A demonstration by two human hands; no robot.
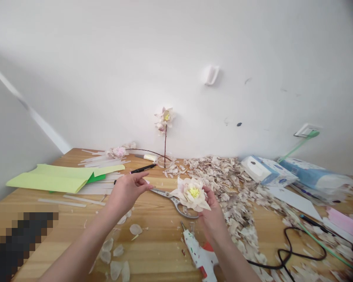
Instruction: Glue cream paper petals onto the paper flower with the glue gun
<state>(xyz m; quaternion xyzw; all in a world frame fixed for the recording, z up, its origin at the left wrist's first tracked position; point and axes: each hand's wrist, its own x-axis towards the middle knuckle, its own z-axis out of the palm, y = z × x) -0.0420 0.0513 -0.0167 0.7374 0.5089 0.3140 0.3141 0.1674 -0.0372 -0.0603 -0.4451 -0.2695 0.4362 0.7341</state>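
One flower (193,194) in right hand (212,213); left hand (127,190) apart.

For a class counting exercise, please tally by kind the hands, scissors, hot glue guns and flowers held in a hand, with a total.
Hands: 2 (left hand, right hand)
Scissors: 1 pair
Hot glue gun: 1
Held flower: 1
Total: 5

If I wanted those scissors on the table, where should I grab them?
For the scissors, probably the near handle loop, from the near side, left of the glue gun: it bows out in view, while the flower hides part of the handles and the blades point left.
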